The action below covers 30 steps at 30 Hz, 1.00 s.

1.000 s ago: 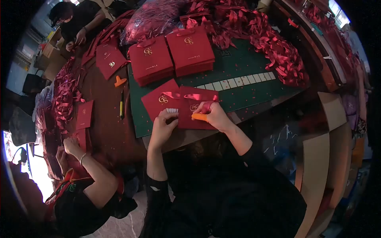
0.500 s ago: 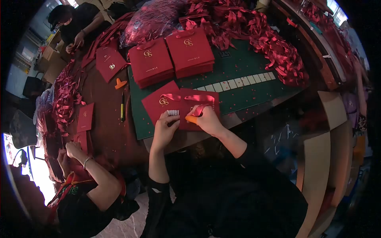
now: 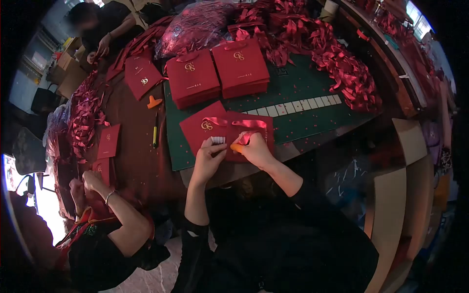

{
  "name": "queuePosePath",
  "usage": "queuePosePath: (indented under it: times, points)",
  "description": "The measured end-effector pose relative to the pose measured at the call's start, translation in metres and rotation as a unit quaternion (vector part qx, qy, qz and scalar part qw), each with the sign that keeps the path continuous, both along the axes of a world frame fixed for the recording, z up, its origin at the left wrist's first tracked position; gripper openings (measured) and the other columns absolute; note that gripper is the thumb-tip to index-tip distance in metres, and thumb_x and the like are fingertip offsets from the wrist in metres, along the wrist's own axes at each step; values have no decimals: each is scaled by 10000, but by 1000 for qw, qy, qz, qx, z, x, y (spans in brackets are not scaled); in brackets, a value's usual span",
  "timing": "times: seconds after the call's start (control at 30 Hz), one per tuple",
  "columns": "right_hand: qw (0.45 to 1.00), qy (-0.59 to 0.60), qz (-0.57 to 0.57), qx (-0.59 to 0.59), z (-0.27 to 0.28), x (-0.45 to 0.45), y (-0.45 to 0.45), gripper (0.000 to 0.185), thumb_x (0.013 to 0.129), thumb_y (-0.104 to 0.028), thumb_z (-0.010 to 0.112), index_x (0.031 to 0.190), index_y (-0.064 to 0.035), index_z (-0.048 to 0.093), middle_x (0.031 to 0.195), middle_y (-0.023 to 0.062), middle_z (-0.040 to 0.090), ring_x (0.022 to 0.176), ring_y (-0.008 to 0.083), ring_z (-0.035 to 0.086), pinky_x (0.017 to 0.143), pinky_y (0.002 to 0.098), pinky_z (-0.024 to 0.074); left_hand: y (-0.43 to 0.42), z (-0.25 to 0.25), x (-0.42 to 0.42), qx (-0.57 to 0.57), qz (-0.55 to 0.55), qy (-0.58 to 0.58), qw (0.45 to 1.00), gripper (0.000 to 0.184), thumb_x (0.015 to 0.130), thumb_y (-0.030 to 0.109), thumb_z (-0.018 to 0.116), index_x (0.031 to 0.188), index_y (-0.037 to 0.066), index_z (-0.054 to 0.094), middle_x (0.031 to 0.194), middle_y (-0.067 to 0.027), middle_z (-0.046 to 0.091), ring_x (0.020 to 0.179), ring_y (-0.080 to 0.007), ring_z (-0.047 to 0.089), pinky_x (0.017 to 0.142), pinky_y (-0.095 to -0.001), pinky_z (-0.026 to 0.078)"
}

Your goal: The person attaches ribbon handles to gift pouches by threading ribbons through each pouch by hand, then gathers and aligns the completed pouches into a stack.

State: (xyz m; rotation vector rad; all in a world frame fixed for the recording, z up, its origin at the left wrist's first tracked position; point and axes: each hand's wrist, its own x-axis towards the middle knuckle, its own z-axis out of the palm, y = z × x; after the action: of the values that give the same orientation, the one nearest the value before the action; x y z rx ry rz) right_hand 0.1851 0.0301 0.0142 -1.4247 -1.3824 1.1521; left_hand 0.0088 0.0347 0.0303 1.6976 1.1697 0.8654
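Two red paper bags with ribbon handles lie overlapping at the table's near edge: the left bag [image 3: 193,128] with a gold emblem, and the right bag [image 3: 261,128] partly under my right hand. My left hand [image 3: 209,161] is closed in a pinch over them, with a small white strip [image 3: 218,140] with dark marks at its fingertips. My right hand [image 3: 256,150] is closed on a red ribbon [image 3: 248,137] above the right bag. Something orange [image 3: 238,147] shows at its thumb; I cannot tell whether it is worn or held.
Two stacks of red bags, a left stack [image 3: 193,73] and a right stack [image 3: 239,61], stand on a green mat [image 3: 312,119]. Ribbon piles [image 3: 349,73] lie beyond. Left are an orange tool [image 3: 154,101], a yellow-black pen [image 3: 155,134] and a co-worker's hands [image 3: 93,183]. Another person [image 3: 105,29] works farther back.
The view has shifted slightly, so the table appears a little farther right and lower. Both my hands stay at the same bags, with hardly any movement against them.
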Motion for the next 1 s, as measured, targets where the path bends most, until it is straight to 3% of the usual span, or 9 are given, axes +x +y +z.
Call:
queuePosePath:
  times: [0.27, 0.33, 0.37, 0.4, 0.47, 0.5, 0.6, 0.77, 1.0]
  points:
    - [995, 52, 86, 14, 5, 13, -8, 129, 814, -76, 680, 911, -9, 626, 854, 93, 637, 785, 160, 607, 700, 329, 472, -1, 8, 4, 48, -32, 81, 995, 195, 785, -25, 645, 977, -55, 643, 993, -119, 562, 997, -272, 523, 862, -355, 429]
    - [986, 42, 111, 117, 18, 22, -19, 234, 835, -121, 692, 1012, -19, 579, 944, 92, 624, 807, 145, 594, 721, 318, 473, -6, 20, 10, 100, -52, 131, 985, 143, 770, -25, 655, 908, -51, 628, 935, -125, 539, 949, -293, 512, 818, -364, 434]
    - [988, 14, 146, 40, 31, 30, -28, 424, 833, -180, 705, 1177, -24, 513, 1130, 120, 560, 984, 207, 569, 850, 364, 451, -9, 18, 15, 139, -41, 121, 982, 126, 775, -23, 655, 889, -44, 606, 918, -124, 510, 910, -301, 502, 765, -366, 439]
    - [988, 15, 147, 40, 36, 34, -37, 424, 833, -180, 705, 1177, -24, 513, 1130, 120, 560, 984, 207, 569, 850, 364, 451, -14, 18, 20, 139, -40, 121, 982, 126, 775, -23, 655, 889, -44, 606, 918, -124, 510, 910, -301, 502, 765, -366, 439]
    - [916, -259, 71, 299, 38, 41, -56, 612, 848, -241, 687, 1339, -22, 395, 1279, 144, 467, 1157, 303, 476, 976, 439, 377, -24, 22, 28, 131, 6, 77, 988, 135, 704, -14, 663, 829, -11, 610, 911, -120, 540, 878, -313, 531, 758, -381, 423]
    - [907, -312, 101, 264, 31, 47, -60, 771, 842, -257, 672, 1439, -25, 243, 1417, 156, 335, 1308, 367, 315, 1065, 494, 267, -31, 23, 32, 65, 14, -10, 998, 130, 706, -22, 651, 817, -17, 583, 908, -116, 529, 884, -319, 532, 772, -388, 416]
    - [815, -495, 82, 291, 9, 57, -64, 664, 861, -207, 610, 1420, -13, 308, 1427, 181, 356, 1313, 372, 347, 1055, 497, 315, -42, 18, 37, 57, -7, 4, 998, 133, 703, -16, 656, 810, -13, 577, 908, -118, 523, 885, -320, 531, 780, -383, 414]
    - [789, -490, 69, 365, 8, 59, -63, 496, 883, -130, 523, 1352, 5, 429, 1360, 213, 448, 1223, 386, 465, 1002, 509, 399, -57, 20, 38, -41, 60, 12, 997, 118, 698, 18, 685, 790, 7, 612, 975, -109, 544, 955, -302, 540, 826, -383, 403]
    - [767, -502, 77, 393, 16, 58, -70, 475, 822, -136, 508, 1273, 12, 518, 1312, 196, 512, 1214, 390, 487, 1004, 495, 403, -74, 13, 27, 107, 112, 112, 982, 168, 668, 34, 735, 825, 33, 676, 1110, -116, 520, 1064, -299, 497, 878, -400, 376]
